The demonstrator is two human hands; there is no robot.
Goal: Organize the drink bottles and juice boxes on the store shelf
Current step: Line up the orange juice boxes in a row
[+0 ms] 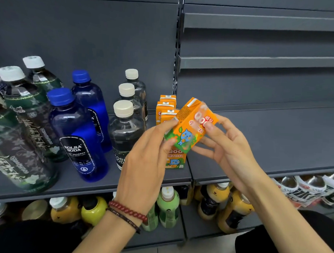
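Observation:
An orange juice box [189,125] hangs tilted above the dark shelf [258,130], gripped from both sides: my left hand [147,160] pinches its lower left edge and my right hand [224,144] holds its right end. Behind and below it a row of matching orange juice boxes [166,109] stands on the shelf; the front one [175,159] is partly hidden by my hands. Left of them stand three clear bottles with cream caps [127,128], two blue soda bottles [76,134] and several dark green tea bottles [22,124].
The shelf section to the right of the juice boxes is bare, with narrow bare shelves [260,62] above it. The lower shelf holds yellow and green bottles [168,204] and white-labelled bottles [303,191] at the right. A slotted upright [177,50] divides the two bays.

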